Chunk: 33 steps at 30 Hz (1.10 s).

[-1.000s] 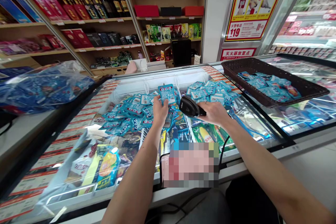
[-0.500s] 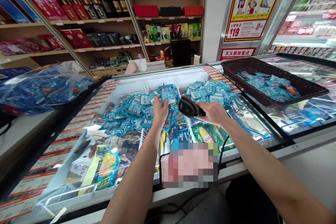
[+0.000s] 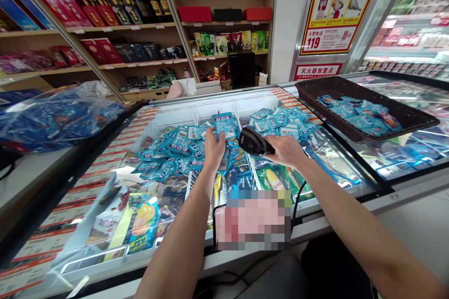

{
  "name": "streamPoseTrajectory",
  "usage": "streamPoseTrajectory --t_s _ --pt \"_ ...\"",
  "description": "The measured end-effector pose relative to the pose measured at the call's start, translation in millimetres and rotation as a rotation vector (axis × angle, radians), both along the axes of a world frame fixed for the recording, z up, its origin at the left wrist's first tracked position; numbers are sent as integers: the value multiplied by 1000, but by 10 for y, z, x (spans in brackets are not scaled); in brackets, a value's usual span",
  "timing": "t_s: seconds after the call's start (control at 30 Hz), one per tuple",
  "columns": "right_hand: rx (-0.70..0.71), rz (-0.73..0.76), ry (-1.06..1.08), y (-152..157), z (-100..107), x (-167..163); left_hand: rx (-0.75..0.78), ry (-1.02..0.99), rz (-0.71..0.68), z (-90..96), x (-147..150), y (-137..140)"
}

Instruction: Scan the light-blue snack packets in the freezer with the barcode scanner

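Between the thumb and fingers of my left hand [image 3: 213, 147] is a small blue snack packet [image 3: 224, 124], held upright. My right hand [image 3: 286, 150] is wrapped round the handle of a black barcode scanner [image 3: 253, 143], its head turned toward that packet. Scanner and packet are a short way apart. A heap of similar blue packets [image 3: 178, 145] lies on the freezer's glass top, left of my left hand. Another heap [image 3: 277, 121] lies beyond the scanner.
A brown basket [image 3: 365, 133] with several blue packets stands at the right. A clear plastic bag [image 3: 59, 117] of packets sits at the left. A phone [image 3: 219, 229], mostly blurred out, lies at the freezer's front edge. The scanner's cable [image 3: 297, 201] hangs over that edge. Stocked shelves [image 3: 126, 28] stand behind.
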State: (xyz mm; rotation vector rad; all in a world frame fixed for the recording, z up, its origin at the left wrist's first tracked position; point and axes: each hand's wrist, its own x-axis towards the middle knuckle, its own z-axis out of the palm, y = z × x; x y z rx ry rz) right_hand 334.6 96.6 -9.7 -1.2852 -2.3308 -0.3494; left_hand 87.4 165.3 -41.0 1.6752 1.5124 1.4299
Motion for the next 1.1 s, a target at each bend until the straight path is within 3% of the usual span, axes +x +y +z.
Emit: streamPoseTrajectory --t_s 0.2,0.43,0.67,0.77,0.93,1.1 --pt "43 -107 63 19 -4 39 60 86 106 -22 -37 49" --pt "75 -170 95 20 34 55 63 481 315 181 -68 -87" --pt "79 -176 109 17 30 66 111 767 475 241 -57 -264" --pt "79 -175 106 20 29 60 194 857 390 285 9 -330" --pt "83 -179 94 25 29 50 255 1002 14 225 130 -322" --pt "64 -181 85 20 33 51 184 1021 -75 63 87 -242"
